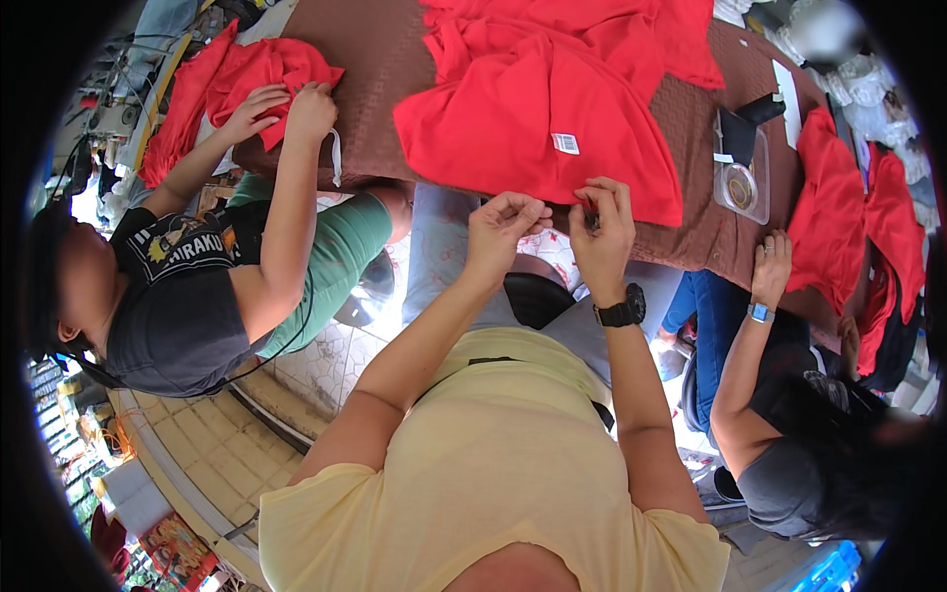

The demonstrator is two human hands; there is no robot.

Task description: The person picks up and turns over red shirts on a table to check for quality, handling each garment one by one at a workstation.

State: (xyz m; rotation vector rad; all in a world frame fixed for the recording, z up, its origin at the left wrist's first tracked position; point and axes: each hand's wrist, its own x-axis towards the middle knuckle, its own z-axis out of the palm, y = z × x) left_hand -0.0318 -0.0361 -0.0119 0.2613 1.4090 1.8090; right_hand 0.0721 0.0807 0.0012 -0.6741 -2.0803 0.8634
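Left hand [501, 225] pinched on nothing visible | right hand [602, 222] pinches hem of your red cotton shirt [543, 118], spread flat on brown bench [375, 59], tag up for reach.

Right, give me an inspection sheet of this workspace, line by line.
Surface: brown table, mostly covered by cloth.
Job's things: red garment with a white tag, lying flat at the near edge.
Clutter: clear plastic tray holding a tape roll; more red garments at the right.
Grippers: left hand and right hand pinched together at the garment's hem; what they pinch is too small to tell.
Cables: nothing seen.
Surroundings: a co-worker's hands on another red piece at the left; another co-worker's hand on the table edge at the right.
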